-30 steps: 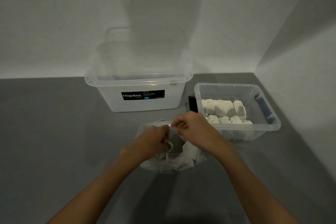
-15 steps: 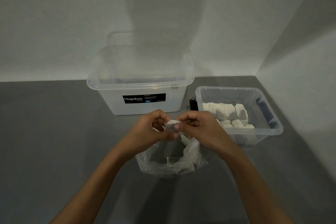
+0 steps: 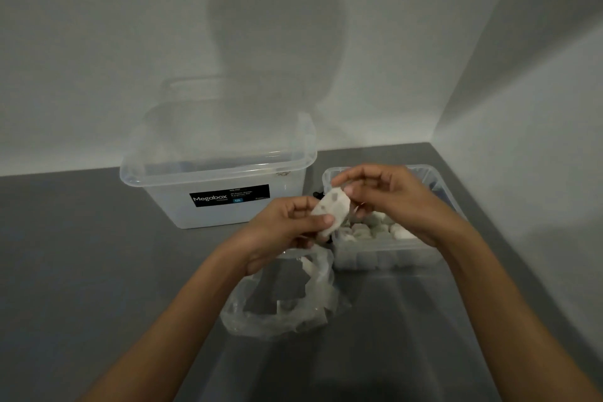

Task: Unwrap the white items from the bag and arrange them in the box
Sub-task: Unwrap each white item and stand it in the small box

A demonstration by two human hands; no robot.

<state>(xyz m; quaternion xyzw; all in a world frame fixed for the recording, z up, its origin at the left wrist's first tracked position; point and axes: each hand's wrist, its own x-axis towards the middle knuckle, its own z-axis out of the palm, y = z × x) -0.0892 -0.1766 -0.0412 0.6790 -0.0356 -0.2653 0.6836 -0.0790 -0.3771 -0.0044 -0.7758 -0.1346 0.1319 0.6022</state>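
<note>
A small white item [image 3: 331,210] is held up between both hands, just left of the small clear box [image 3: 388,258]. My left hand [image 3: 287,232] grips its lower end. My right hand [image 3: 388,196] pinches its upper end, over the box's near left corner. Rows of white items [image 3: 372,228] lie inside the box, partly hidden by my right hand. A crumpled clear plastic bag [image 3: 284,307] lies on the grey table below my hands, with a few pale pieces in it.
A large clear lidded box labelled Megabox [image 3: 215,186] stands behind and to the left. White walls close off the back and the right side. A small black object [image 3: 316,195] sits between the two boxes.
Both hands rose out of the bag with a white item and shifted right, towards the small box. The camera view also moved closer.
</note>
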